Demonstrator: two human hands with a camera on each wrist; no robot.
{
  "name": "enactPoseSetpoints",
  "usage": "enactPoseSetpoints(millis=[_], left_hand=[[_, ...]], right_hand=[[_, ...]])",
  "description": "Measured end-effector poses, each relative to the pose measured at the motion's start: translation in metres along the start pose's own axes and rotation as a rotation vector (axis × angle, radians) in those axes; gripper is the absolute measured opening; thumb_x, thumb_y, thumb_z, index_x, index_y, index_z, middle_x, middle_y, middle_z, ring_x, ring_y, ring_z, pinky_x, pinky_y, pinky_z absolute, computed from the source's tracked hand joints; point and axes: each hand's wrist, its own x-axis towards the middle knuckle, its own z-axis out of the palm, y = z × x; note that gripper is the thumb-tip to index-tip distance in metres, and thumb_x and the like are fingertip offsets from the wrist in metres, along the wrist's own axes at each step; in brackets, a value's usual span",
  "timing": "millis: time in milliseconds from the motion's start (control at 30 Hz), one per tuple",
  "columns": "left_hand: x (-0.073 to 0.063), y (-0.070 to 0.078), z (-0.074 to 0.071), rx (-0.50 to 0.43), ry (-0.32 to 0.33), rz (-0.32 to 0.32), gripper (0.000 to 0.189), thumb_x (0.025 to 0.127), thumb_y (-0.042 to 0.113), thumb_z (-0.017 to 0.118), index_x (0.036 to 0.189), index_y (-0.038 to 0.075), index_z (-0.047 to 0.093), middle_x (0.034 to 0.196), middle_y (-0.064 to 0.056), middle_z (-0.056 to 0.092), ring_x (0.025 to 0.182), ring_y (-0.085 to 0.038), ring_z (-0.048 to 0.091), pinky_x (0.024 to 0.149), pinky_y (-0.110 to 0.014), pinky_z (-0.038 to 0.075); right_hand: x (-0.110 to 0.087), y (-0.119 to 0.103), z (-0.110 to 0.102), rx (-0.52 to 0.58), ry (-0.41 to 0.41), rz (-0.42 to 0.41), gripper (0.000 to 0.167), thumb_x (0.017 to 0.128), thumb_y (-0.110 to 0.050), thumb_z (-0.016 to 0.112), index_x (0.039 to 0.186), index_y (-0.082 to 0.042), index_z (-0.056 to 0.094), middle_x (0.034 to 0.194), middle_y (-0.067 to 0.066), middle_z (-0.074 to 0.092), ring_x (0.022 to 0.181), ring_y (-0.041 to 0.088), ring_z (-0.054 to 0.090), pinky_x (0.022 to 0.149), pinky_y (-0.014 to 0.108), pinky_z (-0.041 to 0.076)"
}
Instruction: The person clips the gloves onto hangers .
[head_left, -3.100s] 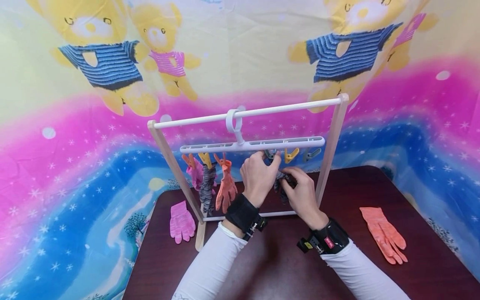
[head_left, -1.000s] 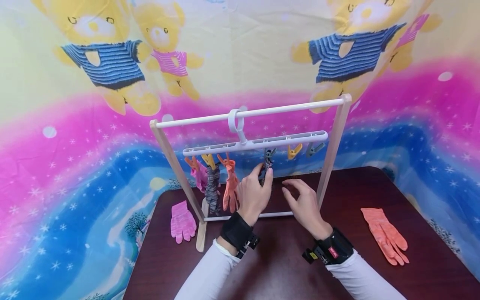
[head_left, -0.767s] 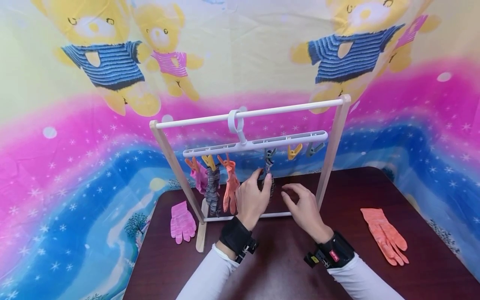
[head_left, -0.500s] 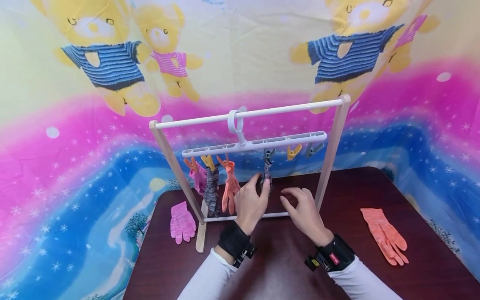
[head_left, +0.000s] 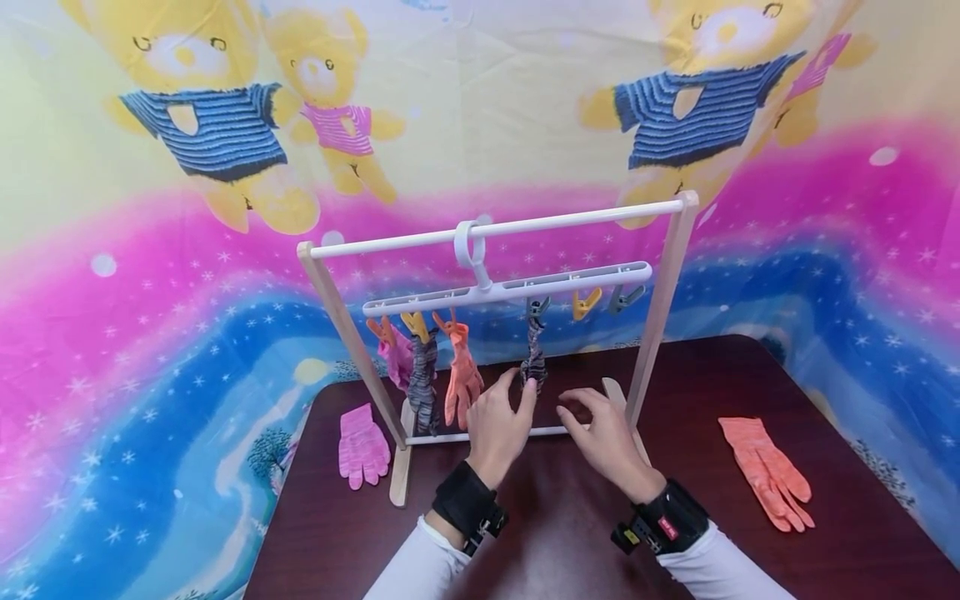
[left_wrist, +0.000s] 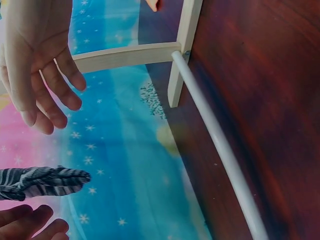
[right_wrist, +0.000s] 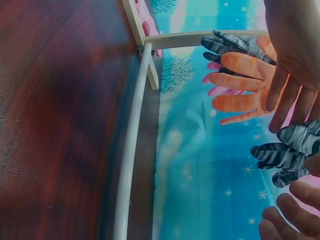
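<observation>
A black-and-grey striped glove [head_left: 533, 354] hangs from a grey clip [head_left: 537, 311] right of the hanger's middle. My left hand [head_left: 501, 421] is beside its lower end, fingers loosely bent; whether they touch it is unclear in the head view. In the right wrist view the dangling glove fingers [right_wrist: 280, 155] show between both hands. My right hand [head_left: 603, 433] stays apart from the glove, fingers loosely curved and holding nothing. Left of them hang an orange glove [head_left: 462, 379], another striped glove [head_left: 423, 387] and a pink glove [head_left: 397, 358], each from a clip.
The white hanger [head_left: 510, 288] hooks over the rack's top rod [head_left: 570, 223]. A yellow clip [head_left: 587, 304] and a grey clip [head_left: 626, 298] hold nothing. On the table lie a pink glove [head_left: 363, 447] at left and an orange glove [head_left: 767, 473] at right. A low white bar [head_left: 438, 438] joins the rack's legs.
Earlier both hands were at the grey clip and striped glove. The right hand has drawn back, and the left hand has slid down along the glove, which now hangs from the clip.
</observation>
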Motion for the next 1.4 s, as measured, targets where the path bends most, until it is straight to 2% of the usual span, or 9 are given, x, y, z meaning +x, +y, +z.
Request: enactPoseSetpoints(millis=[300,467,600,700,900,1100,1267,1400], left_hand=[[-0.012,-0.011,0.002,0.015,-0.035,-0.008,0.049,0.101,0.052,0.049,0.130,0.018,0.068,0.114,-0.007,0.077,0.086,-0.027,0.073,0.067,-0.037,0.050],[-0.019,-0.016,0.004,0.036,-0.031,-0.008,0.048,0.100,0.050,0.052,0.129,0.016,0.069,0.114,-0.008,0.077,0.087,-0.029,0.074,0.068,-0.039,0.051],[-0.024,-0.019,0.006,0.049,-0.020,0.003,0.044,0.099,0.047,0.055,0.127,0.017,0.070,0.109,-0.006,0.078,0.083,-0.027,0.074,0.066,-0.038,0.051],[-0.027,-0.021,0.007,0.062,-0.020,0.004,0.041,0.099,0.047,0.056,0.126,0.019,0.071,0.112,-0.004,0.078,0.085,-0.027,0.074,0.067,-0.039,0.052],[-0.034,-0.024,0.009,0.056,-0.068,0.002,0.043,0.100,0.048,0.054,0.128,0.019,0.069,0.119,-0.002,0.076,0.090,-0.025,0.074,0.069,-0.037,0.053],[-0.039,-0.026,0.011,0.056,-0.085,0.001,0.041,0.099,0.047,0.056,0.126,0.019,0.070,0.116,0.000,0.077,0.085,-0.024,0.074,0.063,-0.032,0.049],[-0.045,-0.027,0.011,0.057,-0.095,-0.011,0.037,0.099,0.044,0.059,0.126,0.020,0.070,0.116,0.001,0.077,0.081,-0.020,0.072,0.064,-0.030,0.049],[-0.050,-0.027,0.012,0.056,-0.096,-0.011,0.036,0.099,0.042,0.060,0.126,0.020,0.070,0.117,0.000,0.077,0.076,-0.020,0.071,0.063,-0.030,0.049]], right_hand=[[-0.010,0.005,0.005,-0.027,-0.037,-0.002,0.021,0.094,-0.015,0.071,0.114,-0.010,0.072,0.110,0.007,0.072,0.092,0.020,0.071,0.076,0.037,0.060],[-0.017,0.007,0.007,-0.047,-0.052,0.019,0.020,0.094,-0.017,0.072,0.113,-0.012,0.072,0.110,0.005,0.073,0.096,0.019,0.072,0.079,0.040,0.060],[-0.021,0.008,0.009,-0.049,-0.057,0.022,0.019,0.094,-0.016,0.071,0.112,-0.011,0.073,0.108,0.005,0.073,0.095,0.021,0.072,0.078,0.040,0.060],[-0.024,0.010,0.011,-0.054,-0.056,0.020,0.019,0.093,-0.015,0.072,0.111,-0.011,0.073,0.107,0.005,0.073,0.094,0.021,0.072,0.076,0.038,0.060],[-0.028,0.012,0.012,-0.076,-0.062,0.041,0.019,0.093,-0.017,0.073,0.109,-0.009,0.074,0.105,0.004,0.073,0.091,0.017,0.070,0.074,0.033,0.057],[-0.035,0.017,0.013,-0.102,-0.068,0.058,0.019,0.092,-0.016,0.073,0.109,-0.009,0.074,0.106,0.004,0.073,0.095,0.019,0.070,0.078,0.041,0.057],[-0.041,0.021,0.016,-0.131,-0.060,0.028,0.020,0.090,-0.016,0.075,0.108,-0.008,0.074,0.105,0.003,0.074,0.099,0.020,0.071,0.082,0.042,0.056],[-0.046,0.024,0.019,-0.139,-0.066,0.036,0.019,0.089,-0.016,0.076,0.106,-0.008,0.074,0.105,0.003,0.074,0.101,0.020,0.071,0.083,0.042,0.056]])
